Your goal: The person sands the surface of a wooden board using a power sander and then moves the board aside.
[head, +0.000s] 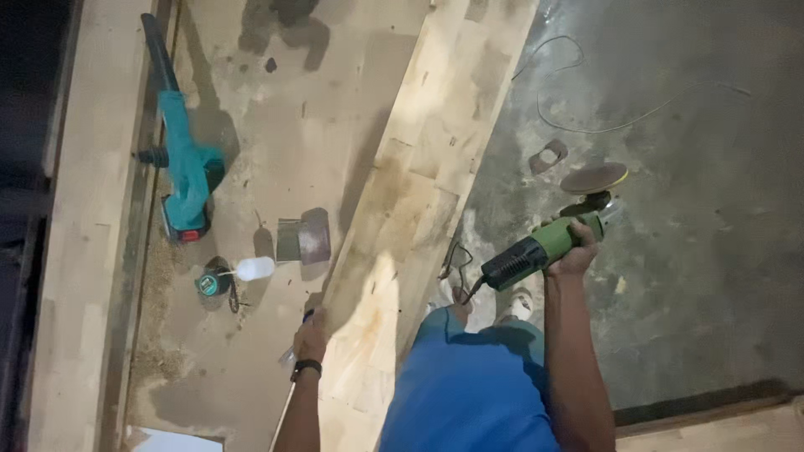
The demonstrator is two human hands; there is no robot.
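My right hand [576, 251] grips a green and black angle grinder [544, 247] with a round sanding disc [594, 177] at its head, held out over the concrete floor. My left hand [311, 337], with a dark band on the wrist, holds a small thin object I cannot make out, at the left edge of a long pale wooden board [410, 192]. The board runs diagonally from the top middle down toward my blue-clad legs [469, 385].
A teal cordless blower [182, 163] lies on a wide wooden panel [276, 125] at the left. A small white bottle [251, 269], a teal round part [211, 284] and a metal scraper [303, 238] lie near it. A thin wire [586, 125] loops over the grey floor [712, 251]. A power cord [456, 259] trails from the grinder.
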